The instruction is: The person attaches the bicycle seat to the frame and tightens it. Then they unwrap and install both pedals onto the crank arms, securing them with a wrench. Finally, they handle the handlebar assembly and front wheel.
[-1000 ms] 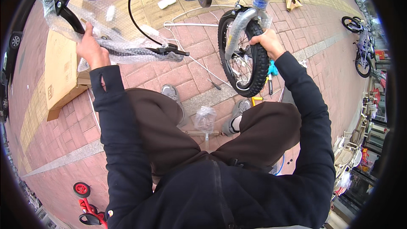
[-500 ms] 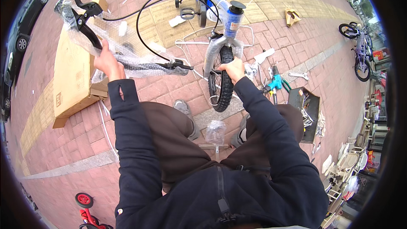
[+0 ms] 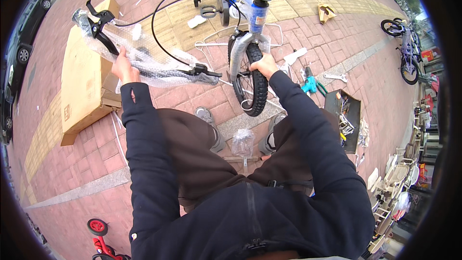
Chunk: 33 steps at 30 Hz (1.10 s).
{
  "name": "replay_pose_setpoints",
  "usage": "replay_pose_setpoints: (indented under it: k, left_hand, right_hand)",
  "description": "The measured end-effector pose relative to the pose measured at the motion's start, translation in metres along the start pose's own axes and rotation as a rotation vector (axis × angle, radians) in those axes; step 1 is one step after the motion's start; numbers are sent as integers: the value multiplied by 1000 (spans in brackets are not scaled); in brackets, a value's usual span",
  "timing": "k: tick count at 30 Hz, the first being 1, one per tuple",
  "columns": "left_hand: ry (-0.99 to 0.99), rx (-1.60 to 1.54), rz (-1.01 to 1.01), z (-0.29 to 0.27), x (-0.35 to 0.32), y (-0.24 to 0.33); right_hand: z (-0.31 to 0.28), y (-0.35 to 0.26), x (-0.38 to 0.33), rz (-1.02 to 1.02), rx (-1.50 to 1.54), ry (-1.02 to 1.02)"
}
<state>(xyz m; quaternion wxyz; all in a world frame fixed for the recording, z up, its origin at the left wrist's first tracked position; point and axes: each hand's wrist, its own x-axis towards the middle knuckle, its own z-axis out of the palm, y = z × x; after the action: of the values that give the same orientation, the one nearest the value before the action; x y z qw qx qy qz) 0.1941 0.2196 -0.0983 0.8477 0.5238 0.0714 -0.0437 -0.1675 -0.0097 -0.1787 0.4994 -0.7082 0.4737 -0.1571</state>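
Observation:
My left hand (image 3: 126,70) is closed round the black handlebar (image 3: 107,42), which is partly wrapped in bubble wrap (image 3: 144,58) and has brake levers at both ends. Black cables loop from it toward a blue bicycle (image 3: 258,15). With my right hand (image 3: 264,65) I grip the front wheel (image 3: 252,97) by its knobby tyre, just below the wrapped silver fork (image 3: 237,57). The fingers behind the tyre are partly hidden. A black cap tops the upright head tube, where no handlebar is seated.
An open cardboard box (image 3: 84,84) lies left. To the right are a teal power tool (image 3: 310,84), a wrench (image 3: 335,77) and an open toolbox (image 3: 355,127). A plastic bag (image 3: 243,142) sits between my feet. Another bicycle (image 3: 409,53) stands far right.
The front wheel and fork have shifted slightly up and left in view, with the tyre still in my right hand. My left hand has moved a little right, still holding the handlebar.

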Motion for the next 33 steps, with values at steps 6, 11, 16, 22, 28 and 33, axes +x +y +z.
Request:
replay_pose_setpoints:
  k: [6,11,16,22,28,33]
  left_hand:
    - [-56,21,-158,-3,19,6]
    - [-108,124,-153,-9,21,9]
    - [-146,141,-91,-9,14,11]
    - [-101,111,-163,1,-1,12]
    - [-131,140,-125,-1,-4,14]
    - [-117,141,-51,-1,8,7]
  right_hand:
    - [-102,36,38,-133,-169,-620]
    - [-112,24,94,-102,-397,-875]
    - [-82,-19,142,-286,-1042,-866]
    - [-63,1,142,-778,-1239,-232]
    - [-58,9,13,-74,104,692]
    - [67,4,-64,-21,328,396]
